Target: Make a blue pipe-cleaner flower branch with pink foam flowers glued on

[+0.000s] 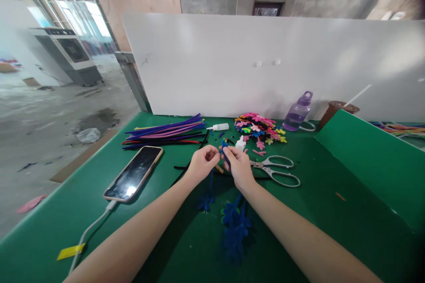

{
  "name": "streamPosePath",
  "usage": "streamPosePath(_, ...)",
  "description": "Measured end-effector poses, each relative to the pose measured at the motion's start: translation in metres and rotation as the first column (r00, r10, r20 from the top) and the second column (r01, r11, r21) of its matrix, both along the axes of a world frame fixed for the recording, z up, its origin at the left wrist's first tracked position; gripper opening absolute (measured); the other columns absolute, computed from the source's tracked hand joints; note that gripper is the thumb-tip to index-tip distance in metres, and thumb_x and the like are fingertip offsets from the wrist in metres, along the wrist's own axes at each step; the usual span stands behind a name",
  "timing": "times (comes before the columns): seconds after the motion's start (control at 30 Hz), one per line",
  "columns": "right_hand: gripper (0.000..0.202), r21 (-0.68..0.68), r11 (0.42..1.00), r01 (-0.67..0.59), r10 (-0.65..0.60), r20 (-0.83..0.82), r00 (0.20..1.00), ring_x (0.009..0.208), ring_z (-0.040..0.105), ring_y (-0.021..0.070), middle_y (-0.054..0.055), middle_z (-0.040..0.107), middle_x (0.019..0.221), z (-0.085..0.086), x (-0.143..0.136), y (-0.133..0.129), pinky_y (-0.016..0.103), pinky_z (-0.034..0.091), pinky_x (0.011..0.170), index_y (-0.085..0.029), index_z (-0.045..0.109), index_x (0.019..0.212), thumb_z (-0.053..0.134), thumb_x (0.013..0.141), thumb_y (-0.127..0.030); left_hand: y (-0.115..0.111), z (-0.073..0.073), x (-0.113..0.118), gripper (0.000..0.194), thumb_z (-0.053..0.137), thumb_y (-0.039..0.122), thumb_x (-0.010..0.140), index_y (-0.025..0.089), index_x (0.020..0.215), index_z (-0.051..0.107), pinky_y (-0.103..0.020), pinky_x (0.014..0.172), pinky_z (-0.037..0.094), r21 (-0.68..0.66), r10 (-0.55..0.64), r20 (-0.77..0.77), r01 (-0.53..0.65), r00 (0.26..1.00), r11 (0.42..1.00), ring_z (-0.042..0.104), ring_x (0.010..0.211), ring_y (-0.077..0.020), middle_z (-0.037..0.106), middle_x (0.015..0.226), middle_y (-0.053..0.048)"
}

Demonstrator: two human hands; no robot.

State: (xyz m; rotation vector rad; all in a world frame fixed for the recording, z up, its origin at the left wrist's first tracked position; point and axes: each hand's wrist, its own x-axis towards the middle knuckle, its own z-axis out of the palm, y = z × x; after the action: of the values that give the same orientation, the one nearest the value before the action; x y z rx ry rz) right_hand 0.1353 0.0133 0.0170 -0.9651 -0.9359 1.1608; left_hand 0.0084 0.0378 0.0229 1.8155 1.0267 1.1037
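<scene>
My right hand (239,166) is closed around a piece of blue pipe cleaner (224,145) that stands up between thumb and fingers. Close by on the left, my left hand (205,160) pinches at the same blue piece, its fingertips almost meeting those of the right. Beneath my left hand a thin blue stem leads down to a small blue flower shape (206,202). Below my right hand are more blue fuzzy flowers (235,230) with a little green among them. Grey-handled scissors (277,170) lie just right of my right hand, their blades partly hidden behind it.
Behind my hands lie loose pipe cleaners (169,130), a white glue bottle (221,127), a second small white bottle (241,143) and a pile of colourful flowers (259,127). A phone (134,173) lies left. A purple water bottle (299,111), brown cup (337,108) and green divider (375,163) stand right.
</scene>
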Motion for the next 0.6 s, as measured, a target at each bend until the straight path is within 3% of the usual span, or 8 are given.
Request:
streamPosePath(0.17, 0.024, 0.028, 0.999, -0.028, 0.028, 0.001, 1.000, 0.039, 0.027, 0.0036, -0.005, 0.041, 0.053, -0.0023, 0.0020, 0.0012, 0.022, 0.015, 0.039, -0.016, 0.058, 0.067, 0.062, 0.074, -0.039, -0.0020, 0.0042, -0.0038, 0.013, 0.053, 0.029, 0.078, 0.017, 0.074, 0.057, -0.021, 0.050, 0.028, 0.161, 0.097, -0.082, -0.083, 0.992, 0.983, 0.034, 0.050, -0.0088, 0.040, 0.054, 0.005)
streamPosePath(0.37, 0.031, 0.058, 0.998, 0.017, -0.028, 0.183, 0.983, 0.041, 0.027, 0.0065, -0.005, 0.037, 0.049, -0.0063, 0.0004, -0.0017, 0.023, 0.018, 0.040, -0.018, 0.052, 0.061, 0.058, 0.076, -0.044, -0.0031, 0.0042, -0.0039, 0.015, 0.050, 0.029, 0.082, 0.018, 0.079, 0.059, -0.022, 0.053, 0.031, 0.299, 0.199, -0.112, -0.158, 0.974, 0.941, 0.037, 0.052, -0.0102, 0.036, 0.056, 0.004)
streamPosePath(0.6, 0.032, 0.089, 0.996, 0.021, -0.045, 0.271, 0.961, 0.043, 0.029, 0.0075, -0.004, 0.039, 0.051, -0.0081, -0.0041, -0.0044, 0.024, 0.023, 0.041, -0.018, 0.052, 0.063, 0.056, 0.076, -0.048, -0.0004, 0.0016, -0.0057, 0.016, 0.049, 0.029, 0.084, 0.019, 0.081, 0.061, -0.023, 0.057, 0.035, 0.341, 0.199, -0.092, -0.157, 0.976, 0.927, 0.042, 0.058, -0.0120, 0.040, 0.062, 0.002)
